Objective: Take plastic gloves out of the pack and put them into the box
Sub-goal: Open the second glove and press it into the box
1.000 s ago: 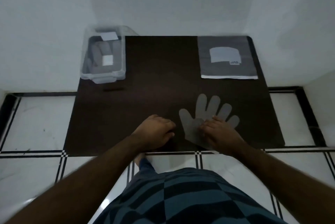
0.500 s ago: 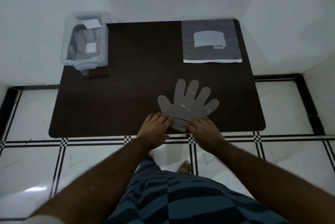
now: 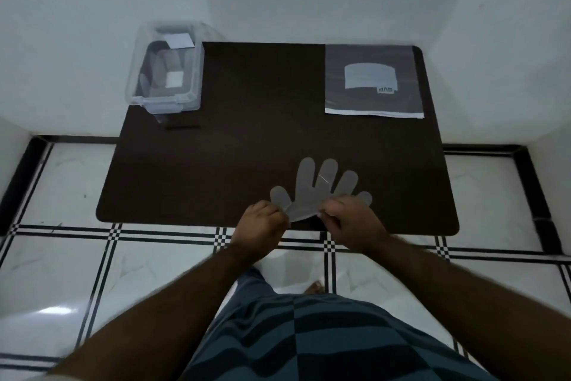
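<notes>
Head view looks down on a dark mat point(image 3: 247, 149) laid on a tiled floor. At the middle of the mat's near edge, both hands pinch the cuff end of a thin plastic glove point(image 3: 318, 189), whose fingers fan away toward the far edge. The left hand point(image 3: 261, 224) has its fingers curled narrow on the cuff's left corner; the right hand point(image 3: 352, 221) is closed the same way on the right corner. The clear box point(image 3: 167, 78) sits on the far left corner of the mat, with what looks like gloves already lying inside. The pack point(image 3: 374, 81) lies flat at the far right corner.

The step in hand appears to be lifting this glove to carry it to the box. The film is light and likely to cling, so it seems best to keep both pinches firm and raise the cuff evenly, letting the fingers peel off the mat rather than drag. The carry should run diagonally toward the far left corner, low and unhurried, so that air does not fold the glove. Over the box, lower the fingertips in first, then release both corners together.
</notes>
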